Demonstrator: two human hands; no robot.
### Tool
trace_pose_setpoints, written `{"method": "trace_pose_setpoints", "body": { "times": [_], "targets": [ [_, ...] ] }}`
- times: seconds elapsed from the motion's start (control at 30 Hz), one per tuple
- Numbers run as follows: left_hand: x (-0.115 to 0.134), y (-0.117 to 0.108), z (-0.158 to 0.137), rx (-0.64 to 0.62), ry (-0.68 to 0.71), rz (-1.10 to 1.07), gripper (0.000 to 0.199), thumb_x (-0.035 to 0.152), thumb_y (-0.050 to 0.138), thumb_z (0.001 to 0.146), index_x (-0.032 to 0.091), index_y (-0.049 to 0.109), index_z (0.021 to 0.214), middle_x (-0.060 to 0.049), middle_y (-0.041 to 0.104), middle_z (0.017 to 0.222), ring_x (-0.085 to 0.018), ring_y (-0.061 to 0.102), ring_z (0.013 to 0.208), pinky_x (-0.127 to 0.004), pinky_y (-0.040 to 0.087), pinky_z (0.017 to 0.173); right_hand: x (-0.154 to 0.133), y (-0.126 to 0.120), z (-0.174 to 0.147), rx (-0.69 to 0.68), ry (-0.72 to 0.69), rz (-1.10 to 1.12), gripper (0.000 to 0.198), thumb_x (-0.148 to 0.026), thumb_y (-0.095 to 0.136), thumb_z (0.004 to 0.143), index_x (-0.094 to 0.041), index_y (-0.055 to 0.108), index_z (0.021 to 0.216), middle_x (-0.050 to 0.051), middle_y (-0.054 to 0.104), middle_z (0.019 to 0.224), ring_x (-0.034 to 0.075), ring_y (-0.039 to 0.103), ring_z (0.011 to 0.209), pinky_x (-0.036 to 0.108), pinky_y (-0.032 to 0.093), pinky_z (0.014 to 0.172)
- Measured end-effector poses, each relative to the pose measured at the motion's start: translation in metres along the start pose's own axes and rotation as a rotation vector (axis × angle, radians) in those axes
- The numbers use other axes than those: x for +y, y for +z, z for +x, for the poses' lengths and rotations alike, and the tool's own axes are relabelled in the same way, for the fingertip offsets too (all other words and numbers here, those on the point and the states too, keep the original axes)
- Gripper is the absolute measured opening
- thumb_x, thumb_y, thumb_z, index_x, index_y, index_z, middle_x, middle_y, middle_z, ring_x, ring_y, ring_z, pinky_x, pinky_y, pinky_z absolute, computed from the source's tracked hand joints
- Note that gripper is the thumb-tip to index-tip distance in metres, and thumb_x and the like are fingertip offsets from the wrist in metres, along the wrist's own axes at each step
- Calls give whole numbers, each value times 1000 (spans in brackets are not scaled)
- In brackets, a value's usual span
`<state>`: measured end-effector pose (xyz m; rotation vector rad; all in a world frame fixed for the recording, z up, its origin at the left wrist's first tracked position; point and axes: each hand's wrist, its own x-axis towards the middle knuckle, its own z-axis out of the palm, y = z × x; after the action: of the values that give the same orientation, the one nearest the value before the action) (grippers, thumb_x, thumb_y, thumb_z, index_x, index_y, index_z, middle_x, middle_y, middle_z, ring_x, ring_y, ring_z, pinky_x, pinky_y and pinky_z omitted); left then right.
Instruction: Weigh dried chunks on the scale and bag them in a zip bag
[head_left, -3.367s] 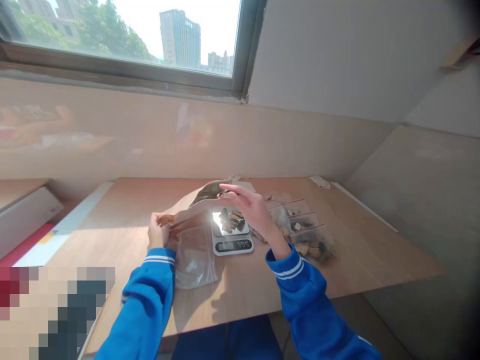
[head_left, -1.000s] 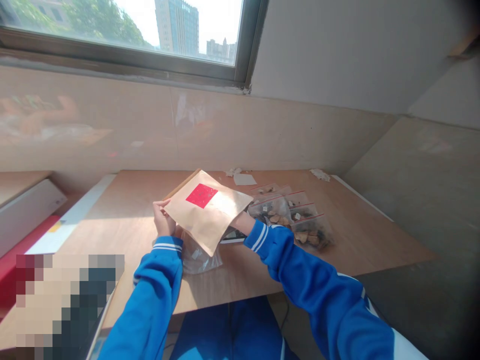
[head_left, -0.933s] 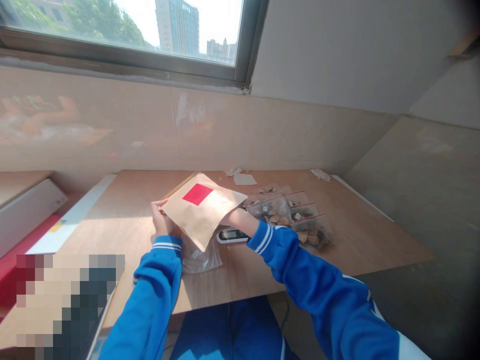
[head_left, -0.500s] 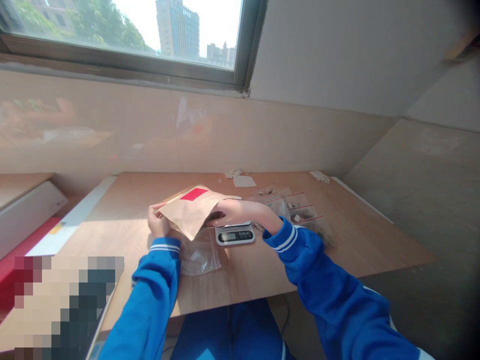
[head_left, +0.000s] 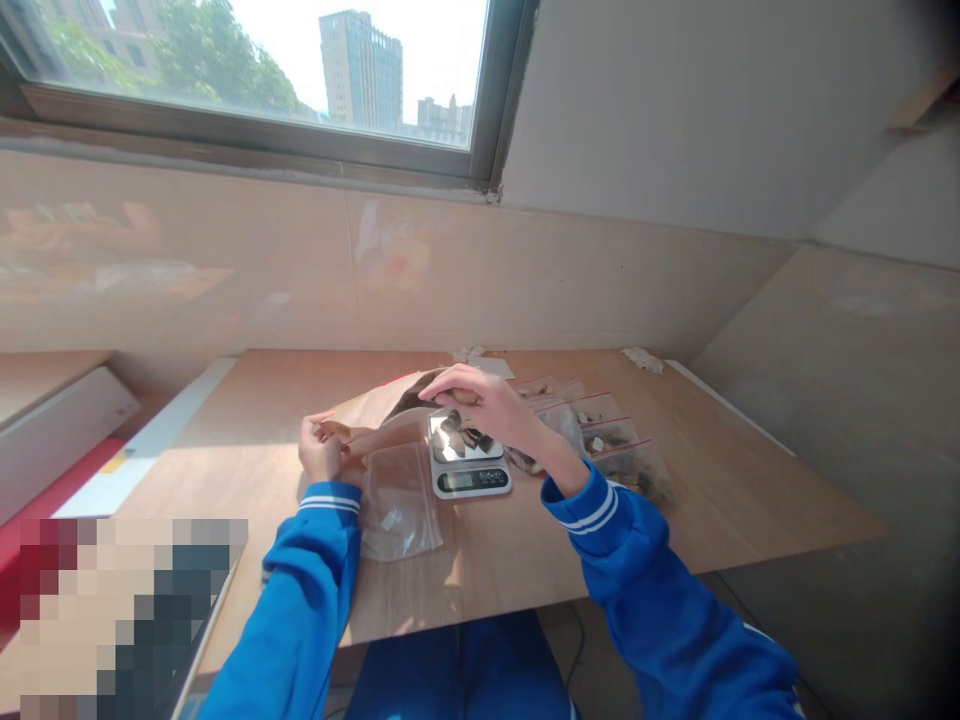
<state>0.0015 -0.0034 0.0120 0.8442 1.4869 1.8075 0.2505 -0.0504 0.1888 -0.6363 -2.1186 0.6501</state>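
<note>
My left hand (head_left: 321, 450) is closed on the left end of a brown kraft paper bag (head_left: 367, 408), which lies tilted with its dark mouth facing right. My right hand (head_left: 480, 395) hovers over a small digital scale (head_left: 471, 484) beside the bag's mouth. Its fingers are curled together, and what is in them is mostly hidden. Several dark, dried-looking pieces (head_left: 461, 435) rest on the scale's shiny plate. A clear zip bag (head_left: 401, 505) with a small white label lies flat left of the scale, in front of the paper bag.
Several clear zip bags (head_left: 622, 445) with red seals and dried contents lie overlapping to the right, past my right wrist. White paper (head_left: 491, 368) and crumpled tissue (head_left: 643, 360) lie along the table's back edge. A tiled wall (head_left: 562, 280) rises behind.
My right hand has come out of the paper bag and risen over the scale. The bag has tipped, turning its mouth rightward, and the dried pieces on the scale now show.
</note>
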Motion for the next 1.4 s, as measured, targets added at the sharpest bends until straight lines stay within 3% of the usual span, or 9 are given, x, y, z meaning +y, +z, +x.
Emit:
{"method": "trace_pose_setpoints", "body": {
  "times": [0.17, 0.27, 0.37, 0.53, 0.8, 0.9, 1.03, 1.23, 1.4],
  "targets": [
    [3, 1, 2, 26, -93, -33, 36, 18, 64, 49, 21, 43, 78, 9, 49, 52, -8, 43, 41, -19, 35, 41, 17, -10, -32, 306, 215, 116, 19, -32, 58, 89, -21, 69, 99, 4, 69, 102, 16, 64, 95, 26, 50, 84],
    [5, -1, 1, 60, -150, -55, 38, 20, 65, 50, 23, 42, 80, 10, 48, 50, -9, 43, 40, -19, 35, 40, 44, -3, -62, 317, 375, 126, 19, -34, 60, 87, -21, 70, 96, 4, 70, 100, 17, 64, 95, 28, 50, 81],
    [7, -2, 0, 90, -162, -79, 38, 22, 65, 52, 24, 40, 81, 9, 49, 51, -9, 44, 41, -19, 35, 40, 72, 12, -91, 239, 496, 104, 20, -34, 58, 87, -21, 71, 95, 5, 70, 99, 19, 63, 95, 31, 48, 84],
    [9, -3, 0, 120, -157, -89, 40, 20, 66, 51, 24, 39, 81, 10, 47, 50, -9, 43, 41, -20, 35, 40, 103, 34, -114, 217, 499, 66, 18, -32, 57, 85, -21, 71, 90, 5, 69, 98, 20, 63, 97, 35, 44, 91],
    [3, -4, 3, 101, -154, -86, 41, 21, 68, 53, 24, 41, 82, 9, 50, 52, -11, 47, 44, -20, 36, 41, 110, 39, -115, 123, 527, 84, 22, -34, 57, 86, -22, 72, 97, 5, 70, 104, 22, 62, 102, 35, 43, 93],
    [3, -4, 3, 96, -155, -83, 41, 20, 68, 53, 24, 41, 83, 9, 50, 52, -10, 48, 44, -19, 37, 41, 105, 36, -113, 149, 588, 136, 27, -39, 58, 85, -21, 72, 99, 4, 69, 95, 19, 62, 87, 30, 48, 78],
    [6, -4, 1, 98, -163, -60, 41, 22, 68, 54, 25, 40, 83, 9, 50, 52, -10, 47, 44, -20, 37, 43, 96, 27, -115, 318, 639, 224, 31, -44, 59, 84, -20, 70, 100, 2, 65, 81, 12, 52, 62, 25, 45, 60],
    [7, -6, 3, 93, -204, 238, 39, 28, 67, 59, 26, 39, 85, 7, 50, 56, -16, 54, 50, -30, 46, 55, 102, 19, -143, 575, 672, 440, 34, -48, 66, 78, -19, 69, 96, 6, 68, 91, 12, 53, 66, 24, 43, 58],
    [-2, -11, 8, 77, -35, 614, 39, 40, 67, 63, 25, 44, 90, -4, 54, 81, -32, 59, 95, -47, 46, 85, 111, 26, -174, 609, 763, 520, 37, -49, 70, 76, -18, 69, 97, 7, 69, 92, 11, 54, 63, 24, 41, 54]
  ]
}}
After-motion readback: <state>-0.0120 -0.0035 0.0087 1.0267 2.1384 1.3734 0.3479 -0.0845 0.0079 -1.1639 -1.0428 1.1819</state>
